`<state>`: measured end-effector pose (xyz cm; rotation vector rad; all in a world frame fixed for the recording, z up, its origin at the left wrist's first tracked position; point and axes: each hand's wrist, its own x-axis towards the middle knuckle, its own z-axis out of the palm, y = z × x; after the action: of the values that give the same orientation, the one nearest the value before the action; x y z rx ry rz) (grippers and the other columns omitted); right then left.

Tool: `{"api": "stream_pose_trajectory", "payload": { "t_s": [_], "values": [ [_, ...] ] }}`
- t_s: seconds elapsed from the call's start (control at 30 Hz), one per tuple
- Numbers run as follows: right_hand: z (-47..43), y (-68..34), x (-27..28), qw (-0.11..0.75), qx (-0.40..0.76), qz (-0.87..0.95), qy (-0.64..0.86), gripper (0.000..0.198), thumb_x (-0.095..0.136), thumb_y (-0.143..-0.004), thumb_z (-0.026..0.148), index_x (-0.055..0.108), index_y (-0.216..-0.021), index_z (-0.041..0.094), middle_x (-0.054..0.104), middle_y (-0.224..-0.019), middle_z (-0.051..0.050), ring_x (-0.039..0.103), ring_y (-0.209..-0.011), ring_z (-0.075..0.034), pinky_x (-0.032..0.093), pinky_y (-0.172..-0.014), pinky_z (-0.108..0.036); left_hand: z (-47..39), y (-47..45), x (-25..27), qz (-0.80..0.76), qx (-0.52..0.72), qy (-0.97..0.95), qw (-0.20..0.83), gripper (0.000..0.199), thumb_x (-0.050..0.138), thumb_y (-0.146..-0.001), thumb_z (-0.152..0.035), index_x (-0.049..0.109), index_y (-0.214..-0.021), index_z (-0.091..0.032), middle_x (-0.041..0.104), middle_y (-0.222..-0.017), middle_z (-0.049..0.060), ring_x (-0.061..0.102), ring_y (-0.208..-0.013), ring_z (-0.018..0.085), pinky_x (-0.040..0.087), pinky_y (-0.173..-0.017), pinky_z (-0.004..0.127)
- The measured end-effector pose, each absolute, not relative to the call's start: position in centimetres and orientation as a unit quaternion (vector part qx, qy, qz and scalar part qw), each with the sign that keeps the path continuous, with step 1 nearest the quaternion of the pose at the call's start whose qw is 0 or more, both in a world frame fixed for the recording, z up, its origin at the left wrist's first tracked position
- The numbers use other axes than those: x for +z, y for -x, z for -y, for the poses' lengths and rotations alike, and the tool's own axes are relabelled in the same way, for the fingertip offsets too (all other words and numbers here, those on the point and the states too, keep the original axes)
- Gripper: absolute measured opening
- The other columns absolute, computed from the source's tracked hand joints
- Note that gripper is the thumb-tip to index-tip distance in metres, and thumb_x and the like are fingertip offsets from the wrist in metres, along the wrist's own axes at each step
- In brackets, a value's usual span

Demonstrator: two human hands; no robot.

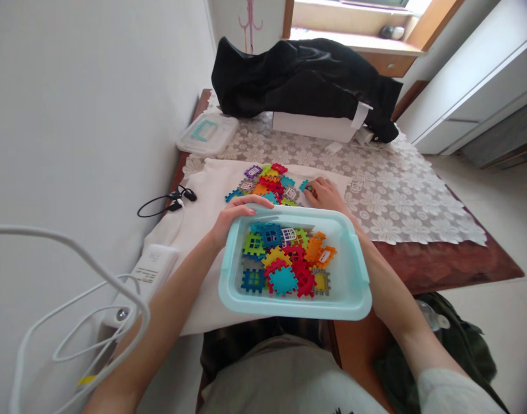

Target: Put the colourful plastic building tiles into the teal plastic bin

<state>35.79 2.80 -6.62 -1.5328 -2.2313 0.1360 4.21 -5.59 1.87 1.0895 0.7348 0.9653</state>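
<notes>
Your left hand (234, 217) held the tub (296, 312), and your right hand (328, 196) was at the loose pieces (272, 185) beyond it.
At far left, a white cable (73, 237) looped in front of the wall; next, black earphones (174, 201) lay near the counter (445, 269)'s left edge, and farther back sat a frosted lid (208, 135). Your left hand's fingers were curled over the tub's far left corner, gripping it in front of you, with colourful tiles (283, 280) inside. Past its far rim, the loose pieces lay heaped on a white cloth (212, 183). Your right hand's fingers bent down at the heap's right edge; whether they pinched a piece, I could not tell. Farther right, a lace cover (412, 198) spread over the counter.
</notes>
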Motion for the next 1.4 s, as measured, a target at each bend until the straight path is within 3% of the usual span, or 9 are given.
{"api": "stream_pose_trajectory", "payload": {
  "t_s": [0.1,0.2,0.3,0.47,0.67,0.77,0.9,1.23,1.4],
  "values": [
    [-2.5,-36.4,-6.2,0.250,0.069,0.779,0.572,0.034,0.051,-0.105,0.041,0.076,-0.114,0.021,0.074,-0.113,-0.015,0.069,-0.110,-0.034,0.056,-0.105,-0.052,5.6,-4.2,1.9,-0.326,0.425,-0.484,0.692,0.028,0.072,-0.069,-0.025,0.089,-0.090,-0.016,0.079,-0.084,0.006,0.064,-0.070,0.019,0.051,-0.066,0.027],
    [-2.3,-36.5,-5.8,0.288,0.054,0.761,0.579,0.042,0.051,-0.105,0.042,0.071,-0.136,0.021,0.071,-0.127,-0.017,0.065,-0.122,-0.035,0.054,-0.112,-0.052,5.6,-4.2,1.9,-0.328,0.424,-0.489,0.688,0.027,0.071,-0.070,-0.025,0.087,-0.089,-0.016,0.078,-0.083,0.006,0.064,-0.070,0.019,0.051,-0.068,0.028],
    [-2.2,-36.2,-6.1,0.261,0.042,0.785,0.561,0.053,0.052,-0.107,0.045,0.062,-0.153,0.021,0.065,-0.145,-0.018,0.057,-0.136,-0.038,0.048,-0.120,-0.056,5.5,-4.2,1.9,-0.330,0.430,-0.501,0.675,0.025,0.071,-0.069,-0.025,0.086,-0.086,-0.015,0.079,-0.087,0.007,0.064,-0.073,0.020,0.053,-0.069,0.028],
    [-2.7,-36.0,-6.8,0.183,0.052,0.812,0.551,0.048,0.054,-0.106,0.048,0.071,-0.142,0.021,0.066,-0.145,-0.018,0.056,-0.133,-0.041,0.048,-0.118,-0.061,5.4,-4.2,1.9,-0.332,0.429,-0.510,0.667,0.026,0.071,-0.070,-0.026,0.088,-0.088,-0.016,0.081,-0.094,0.009,0.066,-0.080,0.021,0.054,-0.071,0.027],
    [-2.8,-35.6,-6.4,0.230,0.076,0.808,0.537,0.041,0.050,-0.108,0.047,0.075,-0.130,0.024,0.068,-0.132,-0.016,0.063,-0.124,-0.035,0.052,-0.115,-0.053,5.3,-4.1,1.5,-0.338,0.431,-0.501,0.670,0.028,0.070,-0.069,-0.025,0.089,-0.089,-0.017,0.081,-0.093,0.008,0.066,-0.076,0.021,0.054,-0.069,0.028],
    [-2.4,-34.8,-6.2,0.242,0.097,0.816,0.517,0.044,0.053,-0.108,0.049,0.072,-0.140,0.026,0.066,-0.140,-0.014,0.062,-0.131,-0.032,0.052,-0.118,-0.049,5.3,-4.1,1.4,-0.336,0.424,-0.499,0.677,0.030,0.070,-0.069,-0.026,0.089,-0.091,-0.018,0.080,-0.091,0.007,0.067,-0.075,0.021,0.053,-0.068,0.028],
    [-2.1,-34.1,-6.1,0.180,0.101,0.847,0.491,0.054,0.052,-0.108,0.055,0.064,-0.155,0.030,0.066,-0.148,-0.012,0.059,-0.132,-0.035,0.052,-0.118,-0.051,5.3,-4.0,1.3,-0.336,0.433,-0.503,0.668,0.027,0.070,-0.069,-0.026,0.088,-0.088,-0.017,0.082,-0.096,0.009,0.068,-0.080,0.022,0.054,-0.072,0.028],
    [-1.9,-34.4,-5.8,0.218,0.126,0.832,0.493,0.040,0.063,-0.101,0.043,0.072,-0.138,0.028,0.073,-0.136,-0.012,0.062,-0.129,-0.035,0.051,-0.118,-0.053,5.4,-4.1,1.7,-0.340,0.425,-0.497,0.676,0.027,0.071,-0.068,-0.027,0.087,-0.088,-0.017,0.082,-0.094,0.007,0.065,-0.071,0.018,0.051,-0.067,0.026],
    [-1.9,-34.5,-4.5,0.377,0.196,0.751,0.506,0.036,0.059,-0.102,0.052,0.074,-0.117,0.024,0.075,-0.121,-0.013,0.070,-0.113,-0.032,0.057,-0.104,-0.050,5.4,-4.1,1.6,-0.339,0.421,-0.497,0.679,0.027,0.071,-0.069,-0.027,0.087,-0.089,-0.017,0.081,-0.093,0.008,0.069,-0.077,0.022,0.053,-0.069,0.028]
  ]
}}
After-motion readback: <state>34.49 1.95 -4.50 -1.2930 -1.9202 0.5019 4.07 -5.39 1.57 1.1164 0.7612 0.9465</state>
